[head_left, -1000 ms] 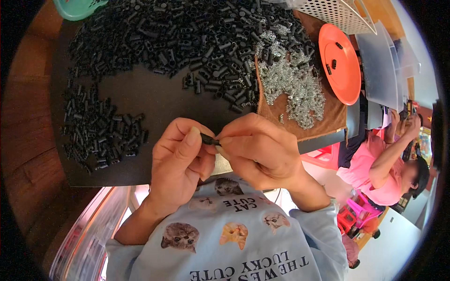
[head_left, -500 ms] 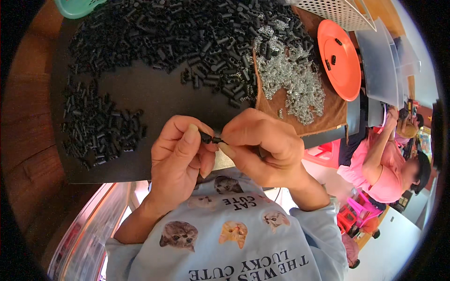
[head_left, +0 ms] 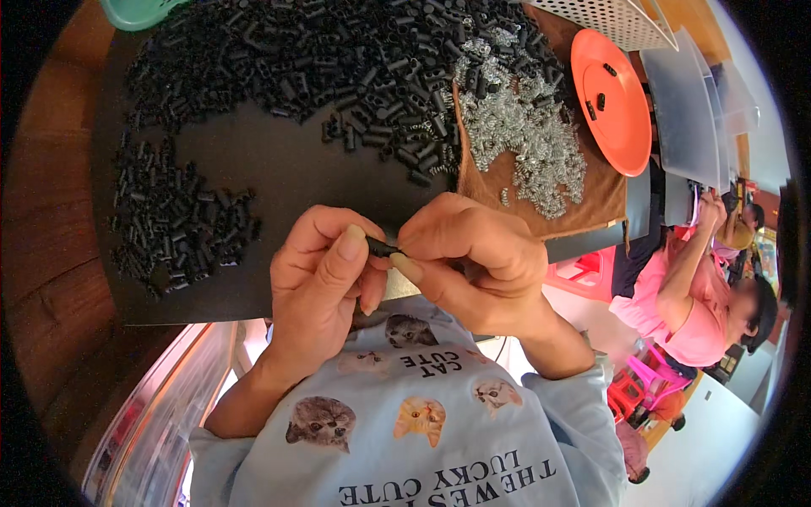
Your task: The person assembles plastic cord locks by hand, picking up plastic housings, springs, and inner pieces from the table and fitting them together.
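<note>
Pinched between the thumb and fingers of my left hand point(head_left: 325, 266) is one end of a small black plastic cord lock point(head_left: 382, 248). My right hand point(head_left: 473, 262) grips its other end with thumb and forefinger, the tips covering part of it. Both hands are closed, held close together over the near edge of the dark table. Beyond them lies a big heap of black cord lock parts point(head_left: 279, 59). A smaller pile of black parts point(head_left: 177, 220) is on the left. Small metal springs point(head_left: 528, 127) spread over a brown cloth point(head_left: 583, 211) on the right.
An orange plate point(head_left: 621, 127) with a few black pieces stands right of the springs. Behind it are a white perforated basket point(head_left: 608, 21) and clear plastic bins point(head_left: 684, 110). A green basket point(head_left: 135, 13) sits far left. A person in pink point(head_left: 684, 296) is at the right.
The cord lock's two parts, with a narrow neck visible between them before, now sit closer together as one piece. Both hands have barely moved; the view has shifted slightly.
</note>
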`<state>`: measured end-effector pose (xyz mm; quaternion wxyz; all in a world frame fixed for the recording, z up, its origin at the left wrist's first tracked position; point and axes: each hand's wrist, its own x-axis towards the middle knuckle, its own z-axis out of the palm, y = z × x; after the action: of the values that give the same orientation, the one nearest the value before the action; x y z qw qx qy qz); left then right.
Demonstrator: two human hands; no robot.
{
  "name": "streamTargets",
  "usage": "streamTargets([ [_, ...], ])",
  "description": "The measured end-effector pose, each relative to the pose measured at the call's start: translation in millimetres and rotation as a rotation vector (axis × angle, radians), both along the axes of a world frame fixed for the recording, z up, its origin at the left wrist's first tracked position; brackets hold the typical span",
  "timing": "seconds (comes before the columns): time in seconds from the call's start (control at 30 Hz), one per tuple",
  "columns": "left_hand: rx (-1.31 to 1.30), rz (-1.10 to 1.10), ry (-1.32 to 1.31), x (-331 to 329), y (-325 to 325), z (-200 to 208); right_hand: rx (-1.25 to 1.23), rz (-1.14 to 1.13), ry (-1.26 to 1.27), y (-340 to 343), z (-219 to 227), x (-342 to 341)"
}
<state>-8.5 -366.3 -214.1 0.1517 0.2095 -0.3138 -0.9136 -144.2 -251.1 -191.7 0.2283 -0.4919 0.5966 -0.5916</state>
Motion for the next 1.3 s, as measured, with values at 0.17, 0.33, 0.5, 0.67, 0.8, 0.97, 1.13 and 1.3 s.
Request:
streamTargets([
  [0.17, -0.108, 0.045, 0.000, -1.0, 3.7, -2.0, -0.001, -0.009, -0.010, 1.3, -0.1, 6.1],
  [0.33, -0.166, 0.038, 0.057, -0.5, 3.3, -6.3, -0.010, -0.007, 0.019, 1.6, 0.5, 9.8],
  [0.5, -0.233, 0.010, 0.040, -1.4, 3.0, -4.9, -0.042, -0.038, 0.051, 1.3, 2.5, 11.6],
  [0.67, -0.294, -0.025, 0.015, -0.5, 1.9, -3.2, -0.008, -0.037, -0.006, 2.8, 3.5, 14.9],
  [0.8, -0.254, -0.014, 0.055, -1.3, 2.7, -1.8, -0.034, -0.068, -0.122, 2.9, 0.1, 18.9],
  [0.97, -0.230, -0.032, 0.052, 0.8, 1.6, -1.9, 0.011, -0.040, -0.551, 4.7, 3.5, 22.5],
  [1.13, -0.311, -0.017, 0.080, 2.2, 0.7, -3.1, 0.049, 0.016, -0.740, 4.8, 7.0, 20.9],
  [1.3, -0.333, -0.021, 0.089, 3.6, -0.5, -2.5, 0.040, -0.009, -0.483, 6.1, 2.0, 22.2],
])
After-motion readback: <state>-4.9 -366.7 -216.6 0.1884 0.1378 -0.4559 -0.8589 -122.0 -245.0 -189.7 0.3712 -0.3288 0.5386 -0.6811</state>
